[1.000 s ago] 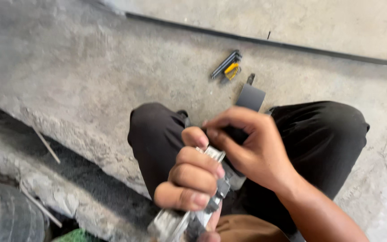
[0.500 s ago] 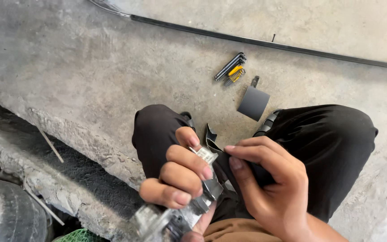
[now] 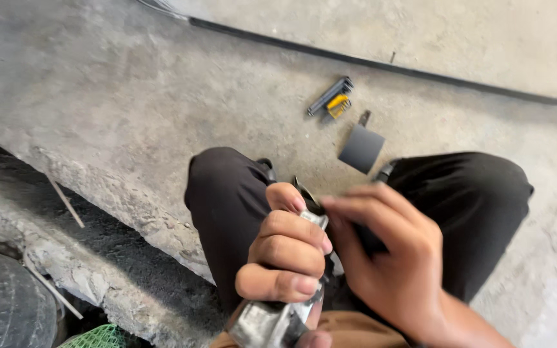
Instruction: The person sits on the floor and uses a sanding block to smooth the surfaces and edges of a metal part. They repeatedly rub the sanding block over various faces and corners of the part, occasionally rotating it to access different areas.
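My left hand is wrapped around a grey metal part that runs from the bottom edge up past my fingers. A thin dark tip of that part sticks out above my left fist. My right hand is beside it, fingers bent toward the top of the part, blurred by motion. Whether those fingers pinch anything I cannot tell. Both hands hang over my knees in black trousers.
On the concrete floor lie a folding hex-key set with a yellow piece and a dark grey square piece. A black strip crosses the floor at the back. A tyre and green mesh sit below the broken kerb at left.
My right hand has come down from over the metal part to its right side. The view has shifted slightly, and my left hand keeps its grip.
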The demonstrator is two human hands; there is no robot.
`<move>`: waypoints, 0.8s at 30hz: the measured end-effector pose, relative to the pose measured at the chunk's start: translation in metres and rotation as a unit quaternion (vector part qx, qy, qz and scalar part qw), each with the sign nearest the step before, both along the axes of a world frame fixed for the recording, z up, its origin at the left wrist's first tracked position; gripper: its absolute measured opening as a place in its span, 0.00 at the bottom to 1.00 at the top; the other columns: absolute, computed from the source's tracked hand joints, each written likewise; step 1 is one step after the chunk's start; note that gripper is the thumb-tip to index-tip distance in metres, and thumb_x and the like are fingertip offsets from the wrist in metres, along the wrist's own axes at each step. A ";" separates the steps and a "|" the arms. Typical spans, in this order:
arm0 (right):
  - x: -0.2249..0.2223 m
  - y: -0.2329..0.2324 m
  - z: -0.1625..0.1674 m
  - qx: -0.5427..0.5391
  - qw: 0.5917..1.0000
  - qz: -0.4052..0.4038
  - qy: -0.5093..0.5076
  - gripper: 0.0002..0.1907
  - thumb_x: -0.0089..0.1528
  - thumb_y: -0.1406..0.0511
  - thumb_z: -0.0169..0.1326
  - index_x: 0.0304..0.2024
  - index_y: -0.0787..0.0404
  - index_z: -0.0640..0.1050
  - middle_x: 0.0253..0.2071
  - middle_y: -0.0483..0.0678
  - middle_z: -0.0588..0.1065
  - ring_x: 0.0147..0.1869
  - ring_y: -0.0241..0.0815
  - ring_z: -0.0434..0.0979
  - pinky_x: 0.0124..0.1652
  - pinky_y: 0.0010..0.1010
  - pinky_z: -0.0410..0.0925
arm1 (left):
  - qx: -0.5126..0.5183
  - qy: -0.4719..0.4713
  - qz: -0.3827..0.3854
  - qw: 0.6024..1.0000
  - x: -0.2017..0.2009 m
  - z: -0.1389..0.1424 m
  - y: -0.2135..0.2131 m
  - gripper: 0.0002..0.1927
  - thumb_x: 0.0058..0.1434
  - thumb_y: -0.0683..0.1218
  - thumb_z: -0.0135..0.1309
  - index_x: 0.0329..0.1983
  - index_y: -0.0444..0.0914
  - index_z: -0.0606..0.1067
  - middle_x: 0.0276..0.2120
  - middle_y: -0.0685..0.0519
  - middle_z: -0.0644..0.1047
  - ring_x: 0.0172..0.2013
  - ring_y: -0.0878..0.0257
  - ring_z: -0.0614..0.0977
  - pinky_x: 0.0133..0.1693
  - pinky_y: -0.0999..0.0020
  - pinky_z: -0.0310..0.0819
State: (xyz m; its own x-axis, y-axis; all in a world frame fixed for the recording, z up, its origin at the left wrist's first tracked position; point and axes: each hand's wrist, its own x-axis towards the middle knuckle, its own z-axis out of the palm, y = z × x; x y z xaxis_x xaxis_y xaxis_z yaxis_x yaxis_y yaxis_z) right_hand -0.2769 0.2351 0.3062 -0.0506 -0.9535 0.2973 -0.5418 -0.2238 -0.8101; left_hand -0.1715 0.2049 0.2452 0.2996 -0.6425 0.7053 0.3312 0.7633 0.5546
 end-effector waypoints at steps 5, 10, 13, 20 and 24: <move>-0.003 -0.006 0.000 -0.012 1.000 -0.004 0.012 0.11 0.56 0.76 0.62 0.40 0.62 0.81 0.38 0.52 0.79 0.39 0.45 0.84 0.37 0.27 0.74 | 0.005 0.005 0.002 1.000 -0.002 0.005 0.004 0.21 0.58 0.61 0.60 0.42 0.46 0.67 0.27 0.57 0.71 0.33 0.61 0.77 0.50 0.52 0.62; -0.022 -0.047 -0.014 0.032 0.996 0.057 -0.064 0.06 0.63 0.72 0.61 0.43 0.64 0.82 0.35 0.48 0.81 0.39 0.37 0.82 0.39 0.26 0.72 | 0.041 0.077 -0.055 0.995 -0.009 0.015 0.012 0.19 0.59 0.59 0.60 0.42 0.45 0.68 0.27 0.56 0.71 0.34 0.58 0.76 0.52 0.49 0.62; -0.030 -0.068 -0.026 0.202 0.952 -0.001 -0.228 0.08 0.64 0.68 0.59 0.43 0.66 0.83 0.29 0.43 0.79 0.31 0.31 0.76 0.29 0.24 0.69 | 0.091 0.237 -0.143 0.957 -0.003 0.020 0.002 0.20 0.61 0.57 0.60 0.44 0.42 0.68 0.32 0.55 0.71 0.37 0.60 0.74 0.54 0.54 0.61; -0.039 -0.071 -0.059 0.204 0.931 -0.008 -0.302 0.09 0.64 0.67 0.59 0.43 0.67 0.83 0.30 0.41 0.77 0.30 0.25 0.72 0.26 0.19 0.65 | 0.259 0.565 -0.364 0.694 0.004 0.012 -0.044 0.22 0.56 0.52 0.59 0.49 0.40 0.67 0.37 0.54 0.72 0.46 0.61 0.76 0.70 0.52 0.52; -0.049 -0.063 -0.068 0.161 0.936 -0.020 -0.314 0.08 0.68 0.69 0.58 0.46 0.68 0.82 0.33 0.44 0.77 0.32 0.26 0.72 0.29 0.19 0.65 | 0.258 0.565 -0.389 0.681 0.003 0.001 -0.051 0.22 0.60 0.51 0.59 0.51 0.37 0.67 0.38 0.54 0.72 0.47 0.62 0.77 0.73 0.55 0.50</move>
